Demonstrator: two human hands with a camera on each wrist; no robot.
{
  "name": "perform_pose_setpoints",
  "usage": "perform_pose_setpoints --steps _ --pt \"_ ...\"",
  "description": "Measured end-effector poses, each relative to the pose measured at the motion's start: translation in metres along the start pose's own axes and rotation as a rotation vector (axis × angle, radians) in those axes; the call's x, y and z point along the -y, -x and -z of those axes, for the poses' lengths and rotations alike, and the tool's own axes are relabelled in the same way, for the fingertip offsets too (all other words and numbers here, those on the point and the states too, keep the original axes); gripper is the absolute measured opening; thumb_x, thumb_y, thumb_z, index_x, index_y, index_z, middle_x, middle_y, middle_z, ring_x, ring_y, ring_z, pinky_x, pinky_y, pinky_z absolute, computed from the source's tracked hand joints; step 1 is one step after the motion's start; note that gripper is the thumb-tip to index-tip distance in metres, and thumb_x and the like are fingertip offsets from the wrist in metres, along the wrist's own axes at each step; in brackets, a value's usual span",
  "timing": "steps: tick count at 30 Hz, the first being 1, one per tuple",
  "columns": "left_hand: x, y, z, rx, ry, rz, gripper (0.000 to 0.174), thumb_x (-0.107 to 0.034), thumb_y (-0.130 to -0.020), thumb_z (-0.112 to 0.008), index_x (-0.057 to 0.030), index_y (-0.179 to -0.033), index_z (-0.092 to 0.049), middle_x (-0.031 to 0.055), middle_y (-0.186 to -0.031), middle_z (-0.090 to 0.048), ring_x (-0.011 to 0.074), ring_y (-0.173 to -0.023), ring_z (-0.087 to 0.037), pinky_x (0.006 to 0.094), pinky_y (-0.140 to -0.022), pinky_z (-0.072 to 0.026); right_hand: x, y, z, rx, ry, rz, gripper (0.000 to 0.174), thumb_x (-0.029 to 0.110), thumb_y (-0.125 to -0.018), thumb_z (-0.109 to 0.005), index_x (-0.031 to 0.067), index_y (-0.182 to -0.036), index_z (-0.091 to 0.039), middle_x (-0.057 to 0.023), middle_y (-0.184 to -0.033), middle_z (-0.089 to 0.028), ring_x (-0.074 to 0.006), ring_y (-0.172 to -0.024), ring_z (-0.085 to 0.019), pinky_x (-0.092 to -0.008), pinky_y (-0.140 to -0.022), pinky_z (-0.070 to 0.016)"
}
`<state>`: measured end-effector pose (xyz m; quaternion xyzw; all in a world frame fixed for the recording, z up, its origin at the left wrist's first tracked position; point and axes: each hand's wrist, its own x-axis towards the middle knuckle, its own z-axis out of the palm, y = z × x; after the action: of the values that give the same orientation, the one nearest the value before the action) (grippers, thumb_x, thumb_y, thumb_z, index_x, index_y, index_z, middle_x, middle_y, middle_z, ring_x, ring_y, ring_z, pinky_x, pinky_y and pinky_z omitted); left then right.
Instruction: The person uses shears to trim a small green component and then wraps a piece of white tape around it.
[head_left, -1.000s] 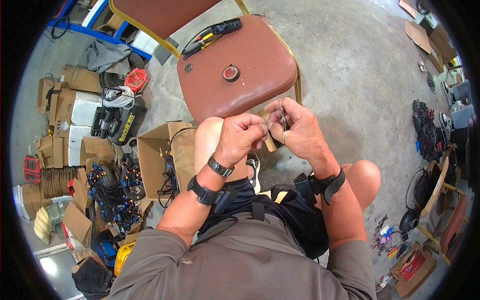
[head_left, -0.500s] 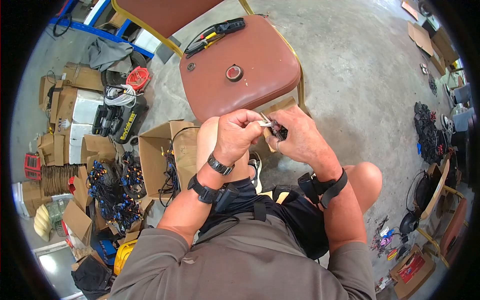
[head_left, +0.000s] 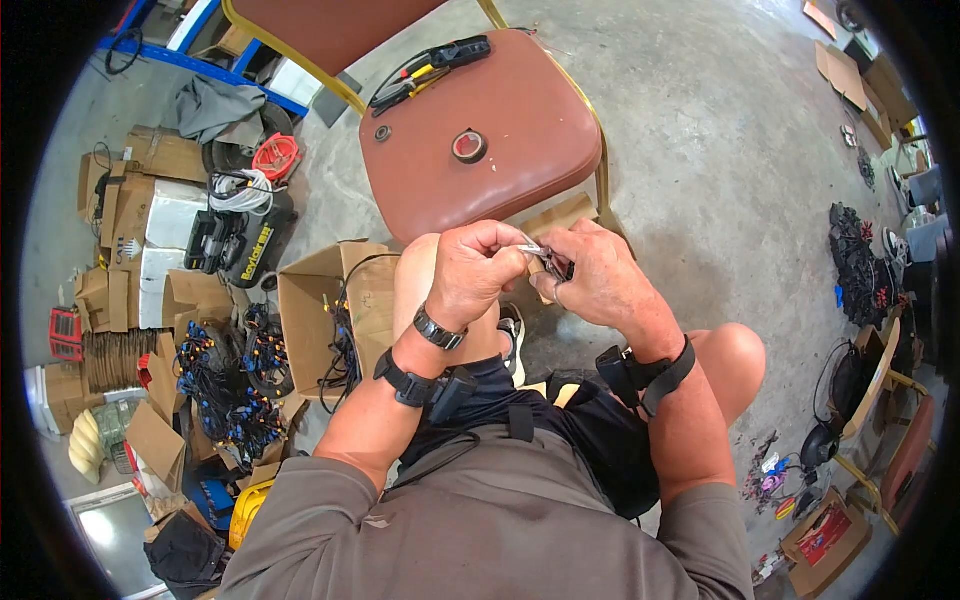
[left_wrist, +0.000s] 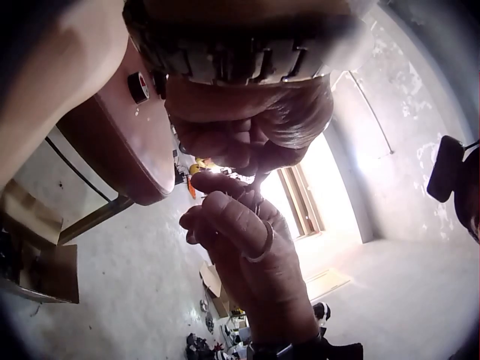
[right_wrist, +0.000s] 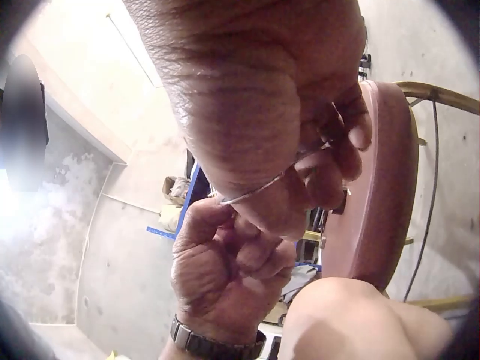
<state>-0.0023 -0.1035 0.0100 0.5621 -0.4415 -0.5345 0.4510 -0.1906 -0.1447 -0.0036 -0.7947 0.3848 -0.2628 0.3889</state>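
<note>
**Reference.** One chair (head_left: 535, 95) with a maroon seat stands directly ahead of the seated person. All positions below are given from it.

**Hands.** There are two, both at the near edge of the seat and touching each other.
- Left hand (head_left: 478, 265): the fingers are curled tight. Thumb and forefinger pinch one part (head_left: 541, 250).
- Right hand (head_left: 600, 278): the fingers are curled narrow. The fingertips close on the same part from the opposite side. One thin metal band (left_wrist: 264, 244) circles a finger of this hand and shows in both wrist views.

**Part.** There is one item. It is small, light at the left-hand end and dark at the right-hand end. It sits between the two sets of fingertips, just in front of the seat's near edge, and is held off the seat. Its type cannot be read. In the wrist views the fingers hide nearly all of it.

**On the seat.**
- One tape roll (head_left: 469, 146) lies near the centre.
- One small dark disc (head_left: 383, 133) lies left of the roll and apart from it.
- One cluster of tools (head_left: 430, 62) lies at the far left corner. They are black with yellow and red handles, and their count cannot be read.

**Floor, left of the chair.** One open box (head_left: 305, 300) stands near the seat's front left corner. Dark cables (head_left: 338, 352) hang inside it.
</note>
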Motion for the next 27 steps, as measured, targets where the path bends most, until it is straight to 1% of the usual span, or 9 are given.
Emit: perform_pose_setpoints --steps 3,6,9,12,16,19,22,25,27 --pt "-0.002 0.0 0.002 0.006 -0.008 -0.007 0.008 -0.002 -0.083 -0.066 0.0009 -0.09 -0.071 0.0001 -0.071 -0.065 0.0037 -0.054 -0.055 0.0189 -0.047 -0.0427 -0.002 0.001 -0.002 -0.003 -0.007 0.002 0.023 0.021 -0.072 -0.075 0.0041 -0.085 -0.066 -0.0113 -0.071 -0.064 -0.0332 -0.077 -0.063 -0.0451 -0.07 -0.0506" --pt "-0.005 0.001 0.004 0.012 -0.031 -0.022 0.006 -0.002 -0.086 -0.065 0.0003 -0.089 -0.07 0.0013 -0.073 -0.066 0.0048 -0.056 -0.055 0.0197 -0.05 -0.0437 -0.005 0.0 -0.004 0.006 0.059 0.017 0.025 0.021 -0.075 -0.08 0.0036 -0.087 -0.067 -0.0104 -0.069 -0.062 -0.0302 -0.07 -0.06 -0.0426 -0.066 -0.0481" --pt "-0.003 0.0 0.007 0.016 0.001 -0.027 0.006 -0.004 -0.086 -0.067 0.0008 -0.089 -0.07 0.0018 -0.073 -0.066 0.0049 -0.056 -0.055 0.0197 -0.05 -0.0439 -0.006 -0.001 -0.006 0.039 0.105 -0.011 0.027 0.025 -0.074 -0.081 0.0036 -0.084 -0.067 -0.0116 -0.069 -0.063 -0.0318 -0.067 -0.06 -0.0434 -0.062 -0.0472" --pt "-0.004 -0.001 0.008 0.002 -0.006 -0.017 0.008 -0.005 -0.087 -0.067 0.0012 -0.091 -0.07 0.0028 -0.073 -0.066 0.006 -0.056 -0.056 0.0203 -0.051 -0.045 -0.002 -0.005 -0.004 0.051 0.118 -0.048 0.029 0.029 -0.075 -0.078 0.0037 -0.08 -0.065 -0.0181 -0.072 -0.066 -0.0387 -0.071 -0.066 -0.0485 -0.067 -0.0513" --pt "-0.003 -0.003 0.001 -0.039 0.07 0.012 0.011 -0.006 -0.089 -0.065 0.0018 -0.094 -0.071 0.0042 -0.073 -0.067 0.0081 -0.057 -0.057 0.022 -0.053 -0.0465 -0.011 -0.006 -0.016 -0.075 0.182 -0.029 0.029 0.03 -0.076 -0.077 0.0044 -0.083 -0.066 -0.0183 -0.072 -0.066 -0.0376 -0.071 -0.066 -0.0476 -0.069 -0.0529" --pt "0.0 0.0 -0.002 -0.074 0.056 0.012 0.011 -0.005 -0.09 -0.063 0.0024 -0.094 -0.07 0.0053 -0.073 -0.067 0.0094 -0.056 -0.057 0.0232 -0.053 -0.0463 -0.004 -0.003 -0.016 -0.081 0.237 -0.009 0.031 0.032 -0.078 -0.077 0.0042 -0.086 -0.065 -0.0185 -0.072 -0.067 -0.0375 -0.07 -0.067 -0.0478 -0.068 -0.0535" --pt "0.004 0.003 -0.005 -0.128 0.04 -0.047 0.01 -0.004 -0.089 -0.062 0.002 -0.091 -0.07 0.0054 -0.073 -0.066 0.0093 -0.056 -0.056 0.0231 -0.053 -0.0455 -0.004 -0.002 -0.021 -0.068 0.266 -0.034 0.032 0.033 -0.075 -0.08 0.0056 -0.082 -0.066 -0.014 -0.07 -0.065 -0.0353 -0.071 -0.065 -0.0464 -0.064 -0.052" --pt "0.006 0.004 -0.005 -0.121 0.078 -0.11 0.009 -0.002 -0.088 -0.062 0.0015 -0.088 -0.07 0.005 -0.072 -0.066 0.0084 -0.056 -0.055 0.0227 -0.052 -0.0449 0.001 -0.002 -0.017 -0.013 0.218 -0.071 0.033 0.034 -0.074 -0.08 0.0055 -0.083 -0.066 -0.0139 -0.068 -0.064 -0.0356 -0.071 -0.066 -0.0471 -0.064 -0.0521" --pt "0.007 0.004 -0.006 -0.126 0.038 -0.11 0.008 -0.001 -0.087 -0.062 0.0014 -0.088 -0.07 0.0045 -0.072 -0.066 0.0078 -0.056 -0.055 0.0222 -0.052 -0.0446 0.002 -0.002 -0.015 -0.02 0.235 -0.072 0.033 0.033 -0.073 -0.081 0.0052 -0.083 -0.065 -0.0132 -0.066 -0.064 -0.0349 -0.071 -0.066 -0.0467 -0.064 -0.0524"
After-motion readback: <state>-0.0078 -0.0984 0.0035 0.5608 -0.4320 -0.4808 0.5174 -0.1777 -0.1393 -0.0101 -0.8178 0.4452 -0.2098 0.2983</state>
